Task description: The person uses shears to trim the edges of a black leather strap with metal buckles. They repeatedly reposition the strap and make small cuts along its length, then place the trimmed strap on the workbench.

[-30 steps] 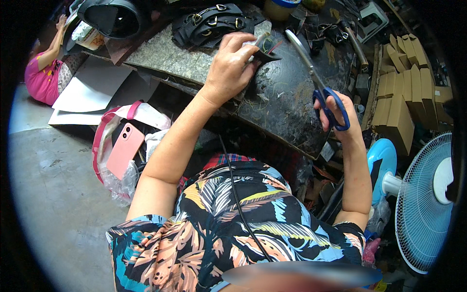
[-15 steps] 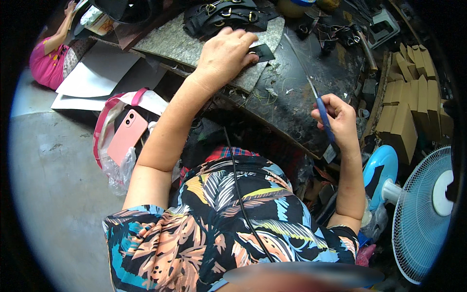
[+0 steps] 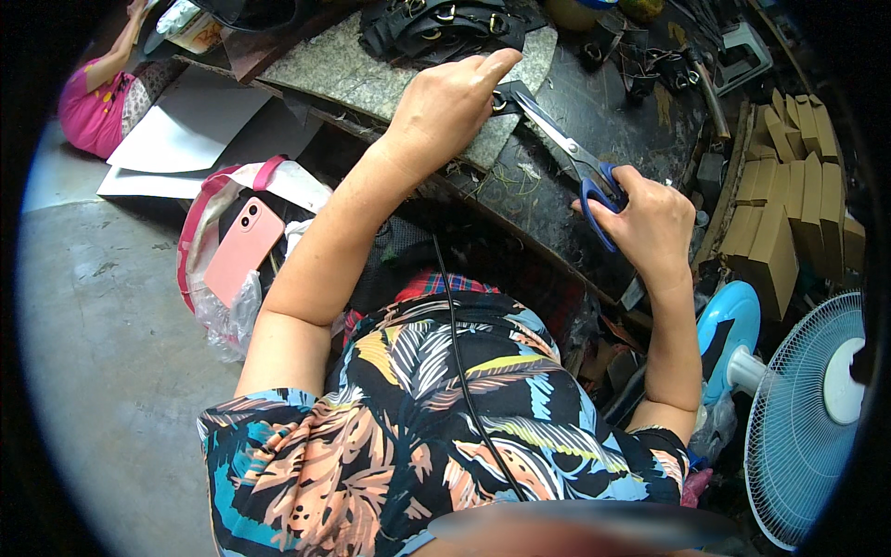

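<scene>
My right hand (image 3: 654, 223) holds a pair of scissors (image 3: 568, 146) by its blue handles, thumb and fingers in the loops. The blades are parted a little, and their tips reach a small black strap piece (image 3: 508, 98) with what looks like a metal ring on it. My left hand (image 3: 441, 113) pinches that piece over the edge of a speckled stone slab (image 3: 325, 70); its fingertips are partly hidden. Just beyond lies a pile of black straps with metal buckles (image 3: 441, 32) on the slab.
The dark worktable (image 3: 640, 139) carries thread scraps, more black straps (image 3: 650, 70) and a hammer-like tool (image 3: 710, 97). Cardboard pieces (image 3: 770, 223) and a fan (image 3: 807, 418) stand at right. A bag with a pink phone (image 3: 243, 251) and white sheets (image 3: 186, 130) are at left. Another person (image 3: 97, 107) sits far left.
The scissors have turned and opened, and my right hand has brought their blades up to the strap piece. My left hand has shifted slightly right, keeping its hold.
</scene>
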### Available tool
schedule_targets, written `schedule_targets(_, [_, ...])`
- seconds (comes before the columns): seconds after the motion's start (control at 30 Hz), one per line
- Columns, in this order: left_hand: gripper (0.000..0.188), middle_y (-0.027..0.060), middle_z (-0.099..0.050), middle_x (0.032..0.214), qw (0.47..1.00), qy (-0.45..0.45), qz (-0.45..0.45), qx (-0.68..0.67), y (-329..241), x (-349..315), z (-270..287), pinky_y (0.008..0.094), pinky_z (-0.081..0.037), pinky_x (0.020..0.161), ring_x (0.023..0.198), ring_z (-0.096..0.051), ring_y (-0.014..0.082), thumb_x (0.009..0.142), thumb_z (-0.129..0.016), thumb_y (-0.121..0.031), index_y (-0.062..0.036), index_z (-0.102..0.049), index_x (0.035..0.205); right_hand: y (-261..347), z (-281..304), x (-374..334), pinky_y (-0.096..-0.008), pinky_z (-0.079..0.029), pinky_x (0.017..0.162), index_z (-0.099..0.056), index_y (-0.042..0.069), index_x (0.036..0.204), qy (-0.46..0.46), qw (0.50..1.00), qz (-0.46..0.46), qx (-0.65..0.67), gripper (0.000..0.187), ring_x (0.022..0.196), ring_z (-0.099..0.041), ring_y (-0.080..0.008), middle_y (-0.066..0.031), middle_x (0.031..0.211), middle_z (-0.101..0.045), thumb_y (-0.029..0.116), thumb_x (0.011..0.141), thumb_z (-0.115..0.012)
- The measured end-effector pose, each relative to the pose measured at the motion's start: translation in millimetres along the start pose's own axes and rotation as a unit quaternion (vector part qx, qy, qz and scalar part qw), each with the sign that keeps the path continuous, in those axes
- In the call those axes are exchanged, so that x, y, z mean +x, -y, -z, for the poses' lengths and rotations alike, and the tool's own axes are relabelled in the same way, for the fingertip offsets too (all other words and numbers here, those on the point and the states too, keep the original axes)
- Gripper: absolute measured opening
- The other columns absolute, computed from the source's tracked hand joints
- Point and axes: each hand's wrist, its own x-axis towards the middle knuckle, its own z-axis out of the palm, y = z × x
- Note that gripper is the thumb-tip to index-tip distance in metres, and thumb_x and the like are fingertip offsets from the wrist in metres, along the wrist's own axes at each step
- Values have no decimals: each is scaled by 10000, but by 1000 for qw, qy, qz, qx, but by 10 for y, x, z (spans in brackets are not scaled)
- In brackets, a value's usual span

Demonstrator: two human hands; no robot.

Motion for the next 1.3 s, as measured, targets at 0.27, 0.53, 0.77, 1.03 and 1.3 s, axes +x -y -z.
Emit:
schedule_targets(0.27, [492, 156, -687, 1009, 999, -22, -19, 25, -24, 39, -21, 430, -571, 796, 931, -687, 345, 848, -608, -5, -97, -529, 1324, 61, 118, 161, -378, -534, 587, -695, 107, 859, 14, 994, 67, -80, 363, 627, -697, -261, -83, 680, -690, 416, 722, -829])
schedule_targets(0.53, [222, 100, -646, 911, 996, 30, -8, 78, -78, 8, -5, 405, -573, 768, 892, -678, 288, 839, -636, -46, -79, -685, 1053, -139, 260, 116, -376, -538, 594, -725, 130, 883, 45, 995, -61, -66, 334, 641, -702, -270, -103, 703, -701, 422, 742, -807])
schedule_targets(0.77, [95, 60, -634, 911, 991, -8, -38, 127, -150, 76, -92, 375, -561, 733, 859, -657, 270, 836, -703, -128, -87, -696, 921, -93, 190, -50, -379, -531, 616, -722, 129, 881, 22, 999, -10, -37, 342, 643, -694, -265, -89, 703, -702, 410, 716, -825])
schedule_targets(1.03, [77, 65, -641, 880, 990, -38, -31, 130, -120, 85, -212, 363, -554, 752, 862, -658, 268, 856, -683, -133, -95, -680, 923, -38, 85, -25, -371, -526, 624, -708, 125, 866, -13, 998, 25, -48, 336, 627, -684, -257, -69, 704, -699, 382, 695, -841])
schedule_targets(1.3, [101, 120, -696, 927, 993, -75, 82, -38, 5, 80, -249, 387, -540, 757, 865, -686, 307, 905, -661, -123, -49, -677, 971, -17, 24, -30, -367, -526, 624, -704, 123, 866, -17, 999, 19, -33, 334, 610, -681, -254, -68, 684, -694, 382, 704, -838])
